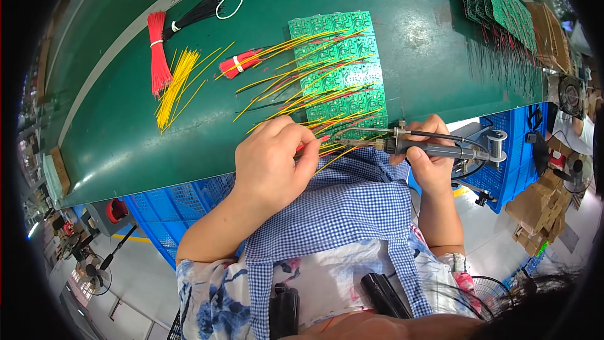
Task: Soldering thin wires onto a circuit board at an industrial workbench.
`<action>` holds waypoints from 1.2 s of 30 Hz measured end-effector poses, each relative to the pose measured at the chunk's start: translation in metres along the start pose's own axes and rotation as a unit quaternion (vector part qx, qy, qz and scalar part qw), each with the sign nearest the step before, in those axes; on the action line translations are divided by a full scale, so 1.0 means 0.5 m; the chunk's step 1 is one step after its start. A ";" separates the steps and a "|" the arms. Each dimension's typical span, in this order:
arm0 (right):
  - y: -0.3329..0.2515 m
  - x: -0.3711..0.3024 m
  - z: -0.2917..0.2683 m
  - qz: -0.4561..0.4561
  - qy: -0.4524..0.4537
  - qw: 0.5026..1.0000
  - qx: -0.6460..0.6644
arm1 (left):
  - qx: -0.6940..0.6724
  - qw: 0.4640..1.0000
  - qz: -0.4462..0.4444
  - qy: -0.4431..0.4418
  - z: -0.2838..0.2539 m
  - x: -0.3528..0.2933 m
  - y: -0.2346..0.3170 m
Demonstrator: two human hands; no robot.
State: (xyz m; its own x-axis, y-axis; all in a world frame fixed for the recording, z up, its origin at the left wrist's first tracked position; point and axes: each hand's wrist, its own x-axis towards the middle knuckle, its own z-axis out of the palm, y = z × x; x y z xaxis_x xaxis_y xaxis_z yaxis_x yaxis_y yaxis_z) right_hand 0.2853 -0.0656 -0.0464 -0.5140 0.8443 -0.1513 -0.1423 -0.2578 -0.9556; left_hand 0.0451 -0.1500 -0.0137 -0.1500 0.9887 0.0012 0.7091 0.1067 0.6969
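My left hand [274, 160] is closed, with a red wire [322, 139] pinched between thumb and fingers at the near edge of a green circuit board panel [343, 75]. In my right hand [431, 160] is a soldering iron [462, 152] with a thin feed tube along its top. Its tip points left and sits close to the red wire; I cannot tell whether they touch. Yellow wires [277, 77], with some red and black ones, stick out leftward from rows of the panel.
Loose yellow wires [179, 85], a tied red wire bundle [158, 53], a black bundle [200, 12] and a short red bundle [240, 63] lie left on the green table [113, 145]. Wired boards [503, 12] stand far right. A solder spool [497, 145] and blue crates [513, 170] are at right.
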 end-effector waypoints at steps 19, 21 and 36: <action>-0.006 -0.007 -0.016 -0.092 0.017 0.996 0.002 | 0.017 1.000 -0.001 0.004 0.001 -0.002 0.002; -0.011 -0.002 -0.019 -0.094 0.034 0.994 0.032 | 0.013 1.000 -0.008 0.002 0.000 -0.002 0.003; -0.016 0.050 0.003 -0.052 0.019 0.997 0.050 | 0.036 0.999 -0.001 0.014 -0.025 0.054 -0.011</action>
State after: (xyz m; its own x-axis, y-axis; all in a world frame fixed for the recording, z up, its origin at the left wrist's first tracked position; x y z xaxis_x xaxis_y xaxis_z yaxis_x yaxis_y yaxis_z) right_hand 0.2722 -0.0430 -0.0423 -0.4604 0.8854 -0.0636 -0.2783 -0.2120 -0.9368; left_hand 0.0283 -0.1252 -0.0086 -0.1701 0.9852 0.0200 0.7563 0.1175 0.6435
